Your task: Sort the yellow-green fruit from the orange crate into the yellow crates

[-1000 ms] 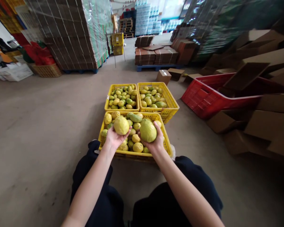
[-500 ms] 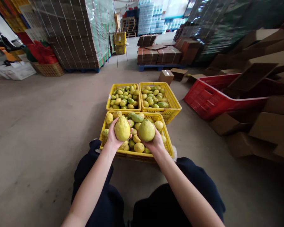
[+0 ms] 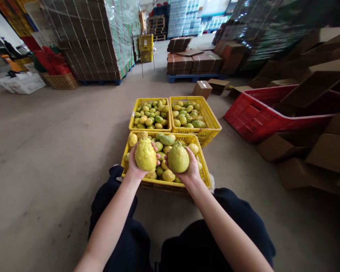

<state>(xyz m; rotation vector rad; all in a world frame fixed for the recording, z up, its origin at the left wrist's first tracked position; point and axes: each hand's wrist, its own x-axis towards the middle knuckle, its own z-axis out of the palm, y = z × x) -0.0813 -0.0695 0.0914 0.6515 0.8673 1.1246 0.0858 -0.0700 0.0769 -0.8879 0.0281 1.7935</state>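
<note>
The left hand (image 3: 136, 164) grips a yellow fruit (image 3: 145, 155), the right hand (image 3: 188, 169) a greenish fruit (image 3: 178, 159), above the near crate (image 3: 170, 184); it remains heaped, both far crates (image 3: 212, 128) part-filled.

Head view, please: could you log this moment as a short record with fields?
left hand: holds a yellow fruit
right hand: holds a greener fruit
below the hands: near yellow crate, full of fruit
beyond: two more yellow crates of fruit, side by side
right: red crate, cardboard boxes
</note>
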